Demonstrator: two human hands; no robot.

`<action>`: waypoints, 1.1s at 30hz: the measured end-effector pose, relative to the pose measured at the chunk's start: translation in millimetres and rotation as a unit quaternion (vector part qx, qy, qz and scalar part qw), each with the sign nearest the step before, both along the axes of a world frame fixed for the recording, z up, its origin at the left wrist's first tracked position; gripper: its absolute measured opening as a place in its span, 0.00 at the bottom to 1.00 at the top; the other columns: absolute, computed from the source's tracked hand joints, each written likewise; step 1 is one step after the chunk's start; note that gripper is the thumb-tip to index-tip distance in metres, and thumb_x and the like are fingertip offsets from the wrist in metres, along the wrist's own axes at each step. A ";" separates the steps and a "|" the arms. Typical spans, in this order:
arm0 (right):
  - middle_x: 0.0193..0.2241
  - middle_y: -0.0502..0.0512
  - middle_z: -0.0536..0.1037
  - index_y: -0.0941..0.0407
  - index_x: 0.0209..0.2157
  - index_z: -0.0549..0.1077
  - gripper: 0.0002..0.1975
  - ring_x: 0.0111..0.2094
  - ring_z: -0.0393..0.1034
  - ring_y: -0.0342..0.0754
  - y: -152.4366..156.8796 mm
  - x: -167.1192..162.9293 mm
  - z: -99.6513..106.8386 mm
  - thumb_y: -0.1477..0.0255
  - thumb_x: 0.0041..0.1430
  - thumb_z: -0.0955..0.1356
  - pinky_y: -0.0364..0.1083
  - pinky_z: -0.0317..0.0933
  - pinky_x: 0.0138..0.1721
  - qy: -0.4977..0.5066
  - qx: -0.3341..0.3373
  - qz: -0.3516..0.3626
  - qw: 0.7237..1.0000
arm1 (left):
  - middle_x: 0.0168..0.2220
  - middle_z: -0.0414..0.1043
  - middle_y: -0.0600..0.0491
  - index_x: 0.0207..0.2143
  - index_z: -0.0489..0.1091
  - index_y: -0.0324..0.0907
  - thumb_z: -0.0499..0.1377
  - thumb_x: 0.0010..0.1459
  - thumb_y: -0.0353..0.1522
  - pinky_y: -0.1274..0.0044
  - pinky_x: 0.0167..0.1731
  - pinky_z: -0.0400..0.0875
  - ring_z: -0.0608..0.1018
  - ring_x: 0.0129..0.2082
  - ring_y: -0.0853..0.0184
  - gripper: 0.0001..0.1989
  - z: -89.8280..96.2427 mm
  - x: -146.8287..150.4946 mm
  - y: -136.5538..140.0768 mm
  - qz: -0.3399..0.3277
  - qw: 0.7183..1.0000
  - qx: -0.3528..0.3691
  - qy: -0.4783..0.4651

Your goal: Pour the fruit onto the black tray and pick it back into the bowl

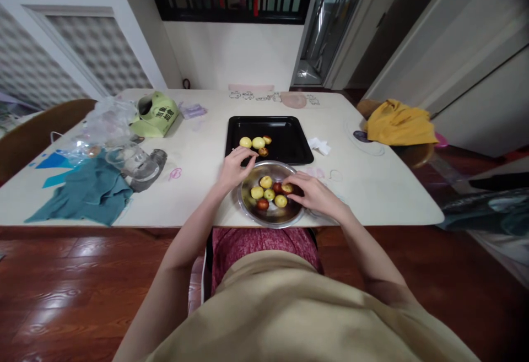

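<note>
A steel bowl (243,203) stands at the table's front edge with several fresh jujubes (257,192) in it, some yellow-green, some reddish brown. My right hand (314,192) reaches over the bowl's right rim, thumb and fingers around a brown-and-yellow jujube (287,188). Behind the bowl lies a black baking tray (285,136) holding several more jujubes (258,142). My left hand (237,168) hovers over the tray's front left corner, thumb and forefinger curved with a small gap. Its fingertips are close beside a brownish jujube (263,152); whether they touch it is unclear.
On the white table (198,158), a teal cloth (88,191), a clear jug (134,161), plastic bags (109,119) and a green paper bag (156,114) sit to the left. Crumpled tissue (319,146) lies right of the tray. A yellow garment (399,122) hangs on a chair.
</note>
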State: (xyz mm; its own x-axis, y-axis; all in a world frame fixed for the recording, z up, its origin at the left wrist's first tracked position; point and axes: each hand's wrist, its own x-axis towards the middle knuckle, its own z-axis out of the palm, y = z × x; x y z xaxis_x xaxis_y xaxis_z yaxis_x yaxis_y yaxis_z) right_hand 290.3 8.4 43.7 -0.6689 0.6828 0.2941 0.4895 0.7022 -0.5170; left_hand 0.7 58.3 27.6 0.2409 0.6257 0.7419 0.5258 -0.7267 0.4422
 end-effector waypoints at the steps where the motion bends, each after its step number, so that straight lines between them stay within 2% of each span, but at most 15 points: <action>1: 0.47 0.59 0.82 0.49 0.49 0.78 0.13 0.49 0.78 0.60 -1.5 0.1 -1.9 0.74 0.64 0.73 0.59 0.74 0.52 -0.003 0.000 -0.002 1.000 | 0.39 0.83 0.48 0.40 0.77 0.43 0.58 0.72 0.32 0.67 0.48 0.78 0.83 0.42 0.61 0.08 -0.1 0.1 0.1 0.000 1.000 -0.003 0.001; 12: 0.46 0.60 0.83 0.54 0.46 0.77 0.17 0.49 0.79 0.60 -1.5 -11.8 -4.3 0.82 0.56 0.75 0.56 0.72 0.53 -0.073 -0.029 -0.033 0.996 | 0.39 0.83 0.49 0.40 0.78 0.42 0.59 0.72 0.32 0.70 0.47 0.77 0.83 0.42 0.63 0.08 -4.9 -1.0 3.6 0.007 1.000 -0.002 0.005; 17: 0.44 0.59 0.84 0.55 0.43 0.78 0.15 0.48 0.80 0.58 0.4 -17.8 -5.4 0.85 0.57 0.73 0.54 0.72 0.52 -0.091 -0.029 -0.024 0.995 | 0.39 0.83 0.48 0.40 0.78 0.42 0.59 0.72 0.32 0.70 0.49 0.77 0.83 0.42 0.63 0.08 -3.9 -3.2 4.6 0.005 1.000 -0.008 0.019; 19: 0.44 0.59 0.84 0.55 0.44 0.79 0.14 0.48 0.80 0.58 0.0 -15.5 -6.5 0.83 0.58 0.73 0.54 0.73 0.52 -0.059 -0.017 -0.019 0.998 | 0.40 0.83 0.48 0.40 0.78 0.42 0.59 0.72 0.32 0.70 0.49 0.77 0.83 0.43 0.63 0.09 -4.3 -5.3 6.0 0.003 1.000 -0.011 0.026; 22: 0.47 0.59 0.85 0.53 0.47 0.80 0.10 0.49 0.80 0.57 -3.2 -7.7 -10.3 0.76 0.64 0.73 0.56 0.74 0.53 0.033 0.009 -0.023 0.999 | 0.41 0.84 0.48 0.42 0.79 0.42 0.58 0.73 0.33 0.69 0.50 0.77 0.83 0.44 0.62 0.10 -6.0 -9.6 11.7 -0.004 0.999 -0.021 0.047; 25: 0.46 0.60 0.85 0.53 0.48 0.81 0.08 0.49 0.80 0.57 -8.9 0.1 -18.6 0.69 0.70 0.71 0.57 0.75 0.53 0.128 0.043 -0.045 0.990 | 0.45 0.84 0.47 0.47 0.79 0.41 0.57 0.75 0.34 0.68 0.54 0.77 0.83 0.48 0.62 0.11 -8.5 -12.9 24.4 -0.020 0.997 -0.032 0.070; 29: 0.45 0.59 0.86 0.52 0.47 0.81 0.07 0.51 0.80 0.57 -16.0 2.2 -37.6 0.68 0.72 0.70 0.58 0.75 0.54 0.231 0.096 -0.069 0.966 | 0.54 0.82 0.45 0.55 0.78 0.42 0.55 0.76 0.33 0.66 0.60 0.76 0.81 0.56 0.61 0.14 -13.6 -9.0 50.8 -0.036 0.990 -0.058 0.126; 33: 0.45 0.59 0.86 0.52 0.47 0.81 0.09 0.53 0.79 0.56 -18.0 -2.6 -56.4 0.70 0.74 0.67 0.59 0.74 0.56 0.276 0.131 -0.086 0.948 | 0.60 0.78 0.45 0.58 0.77 0.43 0.55 0.75 0.32 0.64 0.64 0.74 0.78 0.62 0.59 0.15 -19.9 1.4 75.2 -0.059 0.972 -0.068 0.216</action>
State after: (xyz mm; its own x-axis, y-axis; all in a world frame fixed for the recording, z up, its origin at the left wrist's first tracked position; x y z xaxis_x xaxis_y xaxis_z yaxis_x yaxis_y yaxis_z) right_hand 287.7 -9.7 -12.8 -0.2495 0.6235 0.7409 0.3140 0.7759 -0.5472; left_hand 2.2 133.4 7.7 0.5884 0.6603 0.4667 0.6003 -0.7434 0.2949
